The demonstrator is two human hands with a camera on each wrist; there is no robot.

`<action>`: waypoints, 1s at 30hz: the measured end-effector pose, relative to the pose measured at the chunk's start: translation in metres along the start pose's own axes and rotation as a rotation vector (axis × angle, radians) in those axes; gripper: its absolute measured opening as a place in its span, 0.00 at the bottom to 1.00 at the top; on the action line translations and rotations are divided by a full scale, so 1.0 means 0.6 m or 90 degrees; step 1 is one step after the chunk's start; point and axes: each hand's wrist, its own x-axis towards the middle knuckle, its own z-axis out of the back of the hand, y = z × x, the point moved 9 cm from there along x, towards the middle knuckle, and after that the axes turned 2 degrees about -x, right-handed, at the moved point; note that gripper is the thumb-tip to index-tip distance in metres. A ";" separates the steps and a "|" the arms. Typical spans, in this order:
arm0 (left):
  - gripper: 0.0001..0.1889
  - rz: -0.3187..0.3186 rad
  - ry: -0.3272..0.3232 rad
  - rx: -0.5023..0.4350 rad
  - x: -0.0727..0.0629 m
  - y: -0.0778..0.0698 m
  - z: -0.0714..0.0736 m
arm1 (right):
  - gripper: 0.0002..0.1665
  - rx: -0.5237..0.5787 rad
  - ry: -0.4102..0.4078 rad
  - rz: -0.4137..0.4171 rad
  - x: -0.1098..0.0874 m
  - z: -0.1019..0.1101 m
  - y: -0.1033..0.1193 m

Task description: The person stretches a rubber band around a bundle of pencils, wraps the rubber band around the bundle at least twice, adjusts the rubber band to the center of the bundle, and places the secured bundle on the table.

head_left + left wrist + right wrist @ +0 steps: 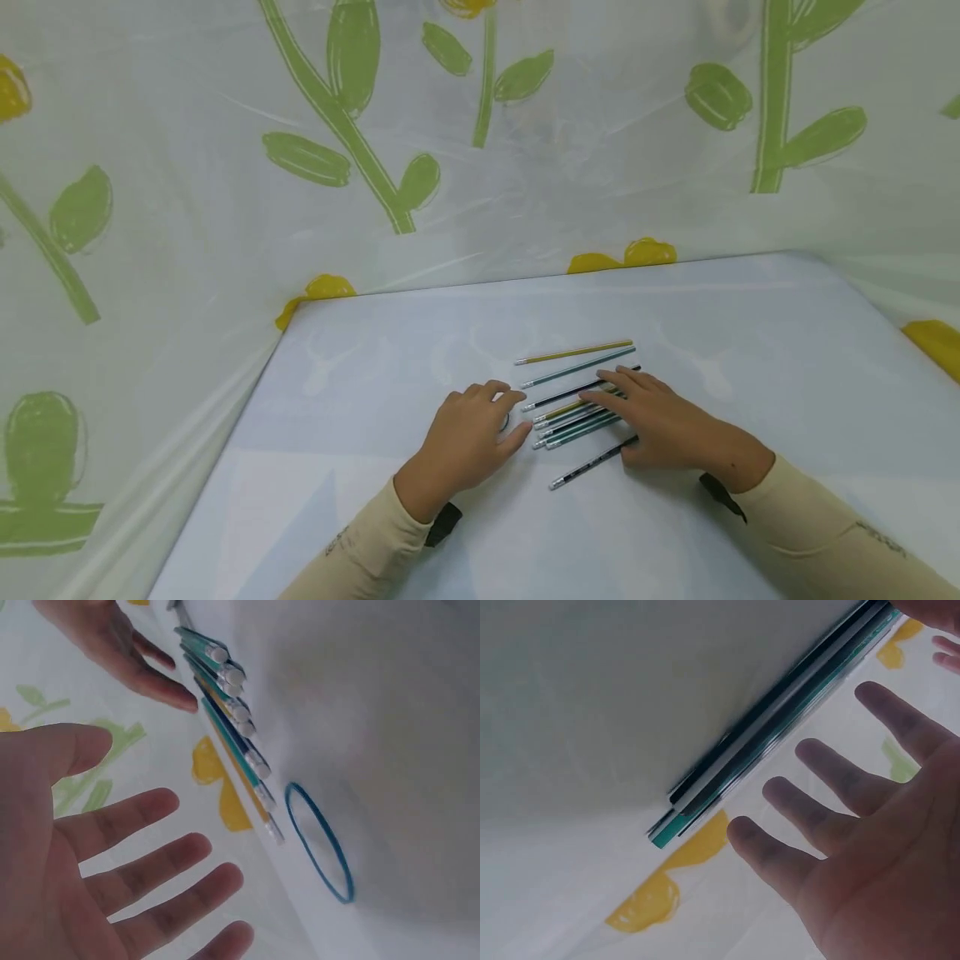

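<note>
Hands (468, 437) (671, 423) flanking pencils (581, 432), table edge (465, 288) well beyond

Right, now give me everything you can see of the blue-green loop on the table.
The loop is a thin, closed band, plain and blue-green, perhaps rubber or plastic. The left wrist view shows it whole as a long, narrow oval, seemingly lying flat on the white table with nothing through it. It sits close to the eraser ends of the pencils, apart from them. In the head view the left hand partly hides it.
</note>
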 end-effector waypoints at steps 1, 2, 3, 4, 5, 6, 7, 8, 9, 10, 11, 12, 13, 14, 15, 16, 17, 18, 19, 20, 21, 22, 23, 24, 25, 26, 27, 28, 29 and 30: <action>0.22 -0.007 0.004 0.002 0.002 -0.005 -0.002 | 0.49 -0.002 -0.001 0.001 0.001 0.000 -0.001; 0.23 -0.015 0.009 0.007 0.004 -0.011 -0.004 | 0.49 -0.004 -0.002 0.002 0.001 0.000 -0.001; 0.23 -0.022 0.014 0.010 0.006 -0.016 -0.007 | 0.49 -0.008 -0.003 0.005 0.002 -0.001 -0.002; 0.24 -0.029 0.018 0.015 0.007 -0.021 -0.010 | 0.48 -0.010 -0.002 0.006 0.004 -0.001 -0.002; 0.25 -0.037 0.022 0.020 0.008 -0.026 -0.013 | 0.48 -0.011 -0.001 0.005 0.005 -0.003 -0.003; 0.25 -0.044 0.026 0.023 0.009 -0.031 -0.015 | 0.48 -0.012 0.001 0.005 0.006 -0.004 -0.004; 0.27 -0.050 0.029 0.024 0.010 -0.034 -0.018 | 0.48 -0.009 0.004 0.002 0.007 -0.005 -0.005; 0.28 -0.055 0.034 0.029 0.010 -0.038 -0.022 | 0.48 -0.005 0.005 -0.001 0.008 -0.006 -0.006; 0.29 -0.061 0.038 0.034 0.010 -0.041 -0.025 | 0.48 -0.001 0.005 -0.003 0.009 -0.006 -0.007; 0.31 -0.068 0.043 0.039 0.010 -0.044 -0.028 | 0.47 0.005 0.003 -0.006 0.010 -0.006 -0.008; 0.32 -0.074 0.047 0.043 0.010 -0.046 -0.030 | 0.47 0.011 0.001 -0.009 0.010 -0.006 -0.009; 0.33 -0.082 0.050 0.049 0.010 -0.049 -0.032 | 0.47 0.015 -0.001 -0.011 0.010 -0.005 -0.010; 0.34 -0.090 0.052 0.055 0.010 -0.051 -0.035 | 0.46 0.020 -0.003 -0.013 0.011 -0.005 -0.011; 0.34 -0.098 0.053 0.061 0.009 -0.053 -0.036 | 0.46 0.023 -0.005 -0.015 0.011 -0.005 -0.011; 0.34 -0.106 0.053 0.067 0.009 -0.055 -0.038 | 0.46 0.023 -0.007 -0.015 0.012 -0.005 -0.011; 0.33 -0.113 0.050 0.073 0.009 -0.056 -0.040 | 0.46 0.022 -0.008 -0.017 0.013 -0.005 -0.012; 0.32 -0.118 0.047 0.078 0.010 -0.057 -0.041 | 0.46 0.018 -0.008 -0.018 0.014 -0.005 -0.013; 0.31 -0.122 0.044 0.084 0.011 -0.058 -0.042 | 0.45 0.014 -0.010 -0.018 0.015 -0.005 -0.014; 0.29 -0.124 0.039 0.087 0.012 -0.058 -0.042 | 0.45 0.011 -0.011 -0.019 0.017 -0.005 -0.014; 0.27 -0.125 0.035 0.091 0.013 -0.058 -0.043 | 0.45 0.006 -0.012 -0.020 0.018 -0.004 -0.015; 0.26 -0.126 0.031 0.096 0.014 -0.058 -0.043 | 0.45 0.001 -0.014 -0.018 0.020 -0.003 -0.015; 0.25 -0.128 0.027 0.101 0.016 -0.058 -0.043 | 0.45 -0.003 -0.014 -0.020 0.021 -0.003 -0.016; 0.24 -0.130 0.021 0.105 0.018 -0.058 -0.043 | 0.45 -0.006 -0.015 -0.020 0.023 -0.002 -0.016; 0.23 -0.131 0.018 0.109 0.020 -0.058 -0.043 | 0.45 -0.006 -0.014 -0.023 0.024 -0.002 -0.019; 0.22 -0.132 0.016 0.112 0.022 -0.058 -0.043 | 0.45 -0.006 -0.013 -0.027 0.026 -0.002 -0.021; 0.22 -0.133 0.014 0.114 0.024 -0.057 -0.044 | 0.45 -0.006 -0.012 -0.029 0.028 -0.001 -0.022; 0.21 -0.132 0.012 0.116 0.026 -0.057 -0.045 | 0.45 -0.005 -0.010 -0.033 0.030 -0.001 -0.025; 0.20 -0.130 0.012 0.117 0.029 -0.056 -0.046 | 0.45 -0.005 -0.008 -0.036 0.032 -0.001 -0.027; 0.20 -0.127 0.014 0.115 0.031 -0.056 -0.047 | 0.46 -0.005 -0.004 -0.039 0.034 -0.001 -0.030; 0.19 -0.123 0.019 0.113 0.034 -0.055 -0.048 | 0.46 -0.004 -0.001 -0.043 0.036 -0.001 -0.032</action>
